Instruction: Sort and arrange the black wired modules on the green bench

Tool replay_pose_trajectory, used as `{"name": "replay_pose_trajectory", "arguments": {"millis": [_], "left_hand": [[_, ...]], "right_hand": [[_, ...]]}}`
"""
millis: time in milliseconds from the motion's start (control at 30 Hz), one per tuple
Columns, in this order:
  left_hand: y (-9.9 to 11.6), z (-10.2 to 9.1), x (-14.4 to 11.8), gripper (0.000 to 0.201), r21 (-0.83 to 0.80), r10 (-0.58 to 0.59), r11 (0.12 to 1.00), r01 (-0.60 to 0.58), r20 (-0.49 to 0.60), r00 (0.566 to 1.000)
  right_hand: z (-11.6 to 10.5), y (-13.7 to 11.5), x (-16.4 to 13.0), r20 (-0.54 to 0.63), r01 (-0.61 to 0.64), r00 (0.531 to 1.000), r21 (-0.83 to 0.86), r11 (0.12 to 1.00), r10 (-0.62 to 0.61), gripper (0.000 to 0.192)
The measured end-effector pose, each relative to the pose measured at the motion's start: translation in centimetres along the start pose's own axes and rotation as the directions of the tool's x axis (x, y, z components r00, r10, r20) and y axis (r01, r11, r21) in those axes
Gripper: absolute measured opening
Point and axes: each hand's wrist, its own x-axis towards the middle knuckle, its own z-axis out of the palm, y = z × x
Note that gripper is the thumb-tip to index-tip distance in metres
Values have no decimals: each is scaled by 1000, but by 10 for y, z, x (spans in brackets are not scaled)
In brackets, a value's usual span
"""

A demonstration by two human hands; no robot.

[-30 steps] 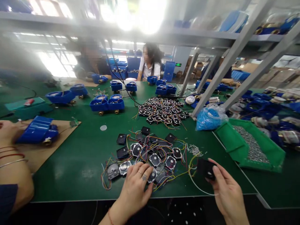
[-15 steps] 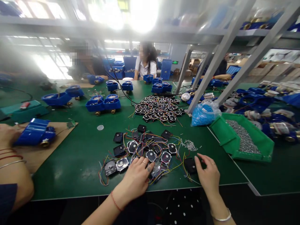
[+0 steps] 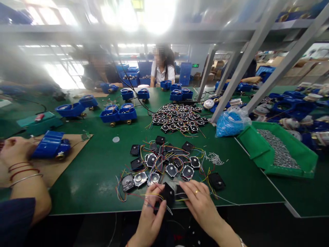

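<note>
At the table's front edge, my left hand (image 3: 152,210) pinches a black square module (image 3: 168,194) with coloured wires trailing from it. Close by on the right, my right hand (image 3: 202,202) has its fingers closed on a second dark part (image 3: 181,192), blurred and partly covered by the fingers. The two parts are held side by side, a narrow gap between them. Just beyond my hands lies a tangle of wired modules, some with a silvery plate and round disc, such as one plated module (image 3: 187,172). Another black module (image 3: 216,180) rests right of my right hand.
Loose screws (image 3: 215,159) lie beside the pile, and a green bin (image 3: 290,173) of screws stands right. Behind are more modules (image 3: 180,116), a blue bag (image 3: 231,125) and metal posts (image 3: 227,82). A co-worker's arm (image 3: 28,178) is at left near a blue housing (image 3: 48,145).
My left hand has drawn back from the pile with a black module. My right hand has left the module at right and moved left, closing on a dark part. The view has shifted slightly.
</note>
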Motion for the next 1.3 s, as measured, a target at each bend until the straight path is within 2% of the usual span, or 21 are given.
{"name": "replay_pose_trajectory", "arguments": {"millis": [100,167,300,400,533,600,700,767,867,1000,1100,1200,1300], "left_hand": [[-6,8,-7,38,148,205,967,-206,22,979],[-12,7,-10,33,287,320,905,-313,24,947],[-17,-3,-13,22,527,420,758,-385,58,906],[-10,0,-9,28,617,431,682,-394,96,897],[5,18,5,35,623,375,703,-344,85,923],[11,19,9,44,633,319,709,-311,105,942],[15,-1,8,64,604,297,719,-343,180,938],[16,-22,3,59,551,309,758,-349,168,936],[11,-49,2,44,513,271,818,-261,57,961],[-5,-68,17,31,498,159,859,-119,-38,987],[-18,-77,29,24,529,74,848,-5,-110,991],[-27,-81,36,32,568,-28,822,24,-2,1000],[-29,-79,41,46,584,-80,812,-4,119,990]], "right_hand": [[6,7,-24,-148,-52,988,-81,995,39,37],[7,6,-37,-168,-74,984,-73,995,61,36],[7,0,-45,-128,-61,990,-58,996,53,34],[9,1,-39,-130,-62,990,-82,995,51,40],[1,5,-25,-64,-76,996,-97,992,70,36],[-9,7,-19,-26,-66,998,-66,996,64,34],[-27,12,-13,-73,-102,992,6,995,102,31],[-35,15,-8,-121,-141,981,75,987,149,24],[-38,14,11,-112,-143,979,219,965,171,17],[-25,-4,66,3,-69,997,320,945,72,17],[-7,-24,118,122,-28,992,146,989,10,29],[14,-39,159,229,21,973,-74,997,-3,54],[29,-42,177,244,28,970,-94,995,-4,42]]}}
